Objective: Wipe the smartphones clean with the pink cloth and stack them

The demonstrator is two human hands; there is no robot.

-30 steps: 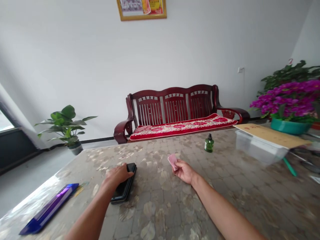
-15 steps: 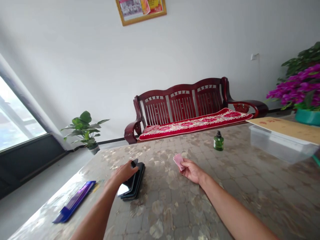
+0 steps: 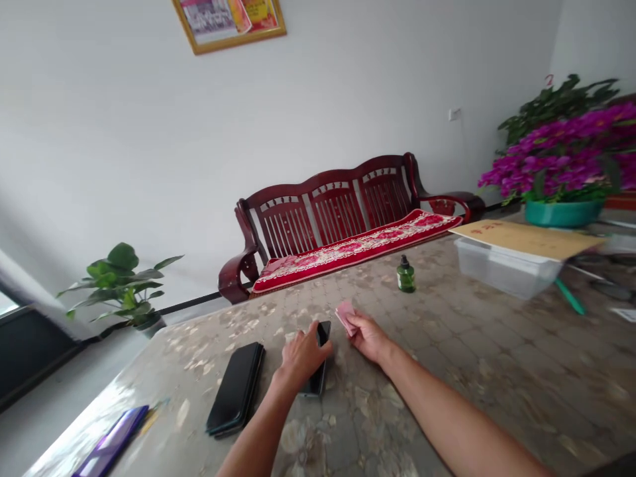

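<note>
A dark phone (image 3: 318,376) lies on or just above the patterned table (image 3: 342,430), with my left hand (image 3: 302,354) over it, thumb and fingers gripping its sides. To the left is a stack of dark, flat phone-like devices (image 3: 236,387). Small pink cards or papers (image 3: 346,317) are pinched in my right hand (image 3: 368,336), to the right of the phone. Whether the phone touches the tabletop is hard to tell.
A green pump bottle (image 3: 406,277) stands beyond my right hand. At the right are a clear plastic box (image 3: 507,268) under a tan envelope (image 3: 527,238) and purple flowers (image 3: 561,156). A purple-blue case (image 3: 112,442) lies at the lower left.
My left hand has taken the top phone off the stack and moved it right, beside my right hand. The view has turned right. My right hand still holds the pink papers.
</note>
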